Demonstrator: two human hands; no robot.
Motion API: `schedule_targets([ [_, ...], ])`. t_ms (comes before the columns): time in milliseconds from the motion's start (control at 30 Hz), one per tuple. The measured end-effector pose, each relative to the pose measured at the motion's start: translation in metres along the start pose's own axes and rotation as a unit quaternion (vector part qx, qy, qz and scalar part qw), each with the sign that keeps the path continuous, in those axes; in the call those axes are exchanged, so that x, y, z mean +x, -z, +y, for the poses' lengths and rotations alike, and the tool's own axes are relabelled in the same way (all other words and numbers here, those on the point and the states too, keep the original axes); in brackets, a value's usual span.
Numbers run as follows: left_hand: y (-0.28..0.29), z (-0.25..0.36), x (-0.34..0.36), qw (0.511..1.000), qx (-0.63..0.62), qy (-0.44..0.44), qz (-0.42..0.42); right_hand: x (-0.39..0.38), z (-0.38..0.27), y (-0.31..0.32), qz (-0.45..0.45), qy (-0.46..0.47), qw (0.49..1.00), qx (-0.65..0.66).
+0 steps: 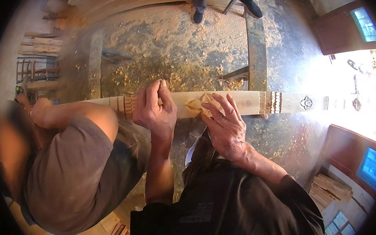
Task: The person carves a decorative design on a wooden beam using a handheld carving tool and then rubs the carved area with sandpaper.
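Lengthwise across mid-frame: a carved wooden beam (249,101)

The beam's 2 long edges run from left of centre toward the bright doorway (345,80) at the right of the frame. At centre, the left hand (155,113) is over the beam with its fingers curled; whether they clamp anything, I cannot tell. Just to its right, the right hand (227,128) has its fingers apart, the tips at a carved relief (191,104).

A co-worker (70,167) crowds the left side, 1 arm close to the beam. Rightward, the beam runs on beyond the right hand, past notched bands (276,102) and a dark flower pattern (306,102).

Small print (196,215) on the black shirt (249,208), lower centre, is too faint to read.

Pale shavings (164,73) litter the grey floor (292,128). A wooden bench (257,48) reaches the beam's upper edge. Up top are 2 dark shoes (250,4); rough boards (332,190) lie lower right, near a blue pane (374,166).
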State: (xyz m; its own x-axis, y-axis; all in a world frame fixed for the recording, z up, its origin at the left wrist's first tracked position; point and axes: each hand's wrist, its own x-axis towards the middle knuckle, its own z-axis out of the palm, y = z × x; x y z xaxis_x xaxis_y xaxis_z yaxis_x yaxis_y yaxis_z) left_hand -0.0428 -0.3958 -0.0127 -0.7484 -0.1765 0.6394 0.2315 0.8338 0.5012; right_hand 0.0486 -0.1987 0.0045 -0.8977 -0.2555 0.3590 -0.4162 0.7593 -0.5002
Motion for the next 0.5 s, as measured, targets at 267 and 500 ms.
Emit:
schedule_targets([
  [267, 0.005, 0.000, 0.003, 1.000, 0.024, -0.016, -0.007, 0.002, -0.001, -0.003, 0.009, 0.008, 1.000, 0.011],
  [500, 0.003, 0.001, 0.004, 1.000, 0.016, -0.017, -0.010, 0.013, -0.002, -0.005, 0.001, 0.017, 0.999, 0.028],
])
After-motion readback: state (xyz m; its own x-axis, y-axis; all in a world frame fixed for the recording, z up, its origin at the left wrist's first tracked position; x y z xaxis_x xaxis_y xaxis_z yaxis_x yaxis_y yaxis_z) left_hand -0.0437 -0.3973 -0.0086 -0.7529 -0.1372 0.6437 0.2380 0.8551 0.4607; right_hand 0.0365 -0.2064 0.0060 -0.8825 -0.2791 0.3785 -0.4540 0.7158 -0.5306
